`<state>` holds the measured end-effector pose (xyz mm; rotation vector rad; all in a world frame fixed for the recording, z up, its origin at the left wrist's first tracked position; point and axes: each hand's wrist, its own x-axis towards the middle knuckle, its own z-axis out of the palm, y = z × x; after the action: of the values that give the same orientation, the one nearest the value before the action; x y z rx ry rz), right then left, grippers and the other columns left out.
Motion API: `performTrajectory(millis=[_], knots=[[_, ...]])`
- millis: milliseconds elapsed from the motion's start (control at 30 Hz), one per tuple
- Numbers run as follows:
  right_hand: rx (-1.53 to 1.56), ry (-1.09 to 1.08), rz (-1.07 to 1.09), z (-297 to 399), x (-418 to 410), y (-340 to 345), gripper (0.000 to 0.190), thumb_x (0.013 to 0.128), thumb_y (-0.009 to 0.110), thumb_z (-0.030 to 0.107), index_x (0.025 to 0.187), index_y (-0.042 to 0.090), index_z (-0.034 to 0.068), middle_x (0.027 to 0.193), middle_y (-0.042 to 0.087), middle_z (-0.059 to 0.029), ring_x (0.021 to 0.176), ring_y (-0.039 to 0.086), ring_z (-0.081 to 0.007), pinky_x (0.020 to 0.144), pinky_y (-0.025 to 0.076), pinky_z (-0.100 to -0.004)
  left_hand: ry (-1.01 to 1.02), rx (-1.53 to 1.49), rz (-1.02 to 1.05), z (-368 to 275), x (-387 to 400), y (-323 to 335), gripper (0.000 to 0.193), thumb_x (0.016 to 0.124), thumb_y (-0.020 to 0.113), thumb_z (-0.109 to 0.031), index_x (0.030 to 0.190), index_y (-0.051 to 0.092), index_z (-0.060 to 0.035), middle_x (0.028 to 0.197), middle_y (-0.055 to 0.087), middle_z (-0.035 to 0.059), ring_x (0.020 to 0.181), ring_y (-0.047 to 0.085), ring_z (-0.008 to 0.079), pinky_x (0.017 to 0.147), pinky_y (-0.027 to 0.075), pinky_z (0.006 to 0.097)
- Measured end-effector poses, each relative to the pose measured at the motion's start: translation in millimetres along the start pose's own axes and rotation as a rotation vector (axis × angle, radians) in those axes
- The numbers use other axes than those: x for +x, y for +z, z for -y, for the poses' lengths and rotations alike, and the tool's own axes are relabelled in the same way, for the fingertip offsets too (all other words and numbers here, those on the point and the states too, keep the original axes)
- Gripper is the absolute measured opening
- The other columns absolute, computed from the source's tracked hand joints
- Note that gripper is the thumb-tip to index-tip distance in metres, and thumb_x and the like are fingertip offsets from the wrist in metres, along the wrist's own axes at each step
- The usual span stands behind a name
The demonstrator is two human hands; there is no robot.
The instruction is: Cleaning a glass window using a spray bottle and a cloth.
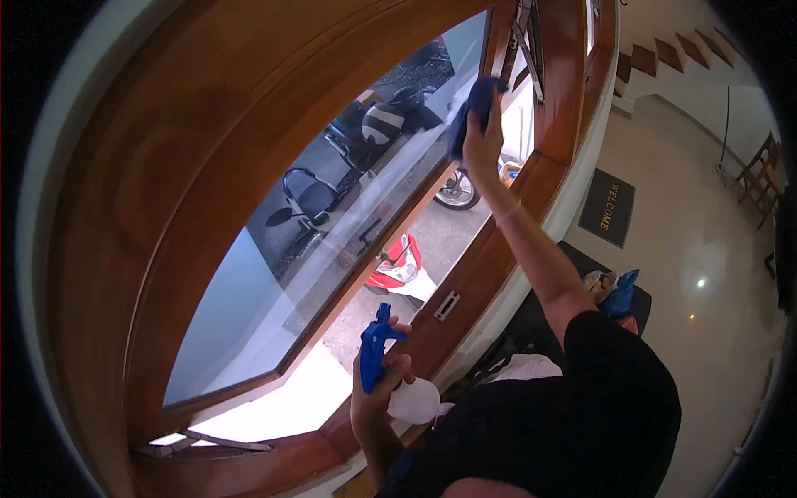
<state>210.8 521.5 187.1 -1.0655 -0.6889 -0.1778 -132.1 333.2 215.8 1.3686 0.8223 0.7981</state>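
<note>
My left hand (383,373) is closed around the neck of a spray bottle with a blue trigger head (373,352) and a whitish body (414,401), in front of the lower window frame. Stretched out to the upper right, my right hand (484,140) holds a dark blue cloth (476,115) against the glass pane (348,205) near the sash's right end. The wood-framed sash is tilted outward, with a dark handle (369,235) at its lower edge. Some fingers of the right hand are hidden by the cloth.
Metal stay arms (528,56) join sash and frame. A latch plate (447,305) sits on the wooden frame (485,258). Outside are motorcycles, one red and white (401,267). Behind me are a dark seat (641,305) with plastic bags (619,295), a doormat (608,207) and stairs (669,55).
</note>
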Motion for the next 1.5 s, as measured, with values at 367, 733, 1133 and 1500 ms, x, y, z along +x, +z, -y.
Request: performTrajectory(millis=[367, 733, 1133, 1500], knots=[[-0.125, -0.083, -0.294, -33, 33, 53, 0.046, 0.09, 0.048, 0.006, 0.136, 0.04, 0.004, 0.13, 0.048, -0.0199, 0.11, 0.052, -0.0338, 0.098, 0.039, -0.0387, -0.085, -0.008, -0.201, 8, 9, 3, 0.059, 0.078, 0.068, -0.008, 0.132, 0.042, -0.0045, 0.116, 0.056, 0.0139, 0.064, 0.057, 0.0126, 0.059, 0.047, 0.0248], [-0.034, 0.048, -0.007, 48, -147, 58, 0.048, 0.087, 0.053, 0.002, 0.134, 0.044, 0.007, 0.131, 0.049, -0.0202, 0.115, 0.05, -0.0393, 0.091, 0.045, -0.0391, -0.016, 0.012, -0.213, 7, -11, -12, 0.06, 0.074, 0.067, -0.008, 0.129, 0.043, -0.0041, 0.115, 0.056, 0.0152, 0.057, 0.055, 0.0127, 0.054, 0.047, 0.0247], [0.142, -0.241, 0.066, 82, -36, -30, 0.056, 0.083, 0.048, -0.01, 0.136, 0.042, 0.007, 0.138, 0.045, -0.0133, 0.125, 0.046, -0.026, 0.101, 0.037, -0.0306, 0.151, 0.055, 0.006, -17, 29, 20, 0.062, 0.075, 0.066, -0.011, 0.129, 0.039, 0.0028, 0.112, 0.055, 0.0222, 0.052, 0.058, 0.0155, 0.048, 0.047, 0.0241], [0.59, 0.618, -0.213, 257, 139, -24, 0.055, 0.094, 0.05, 0.008, 0.143, 0.026, 0.008, 0.131, 0.048, -0.0107, 0.12, 0.044, -0.0181, 0.099, 0.034, -0.0249, 0.075, 0.048, -0.151, -25, 31, 23, 0.058, 0.07, 0.061, -0.009, 0.125, 0.045, 0.0003, 0.109, 0.056, 0.0199, 0.055, 0.05, 0.012, 0.055, 0.042, 0.0226]])
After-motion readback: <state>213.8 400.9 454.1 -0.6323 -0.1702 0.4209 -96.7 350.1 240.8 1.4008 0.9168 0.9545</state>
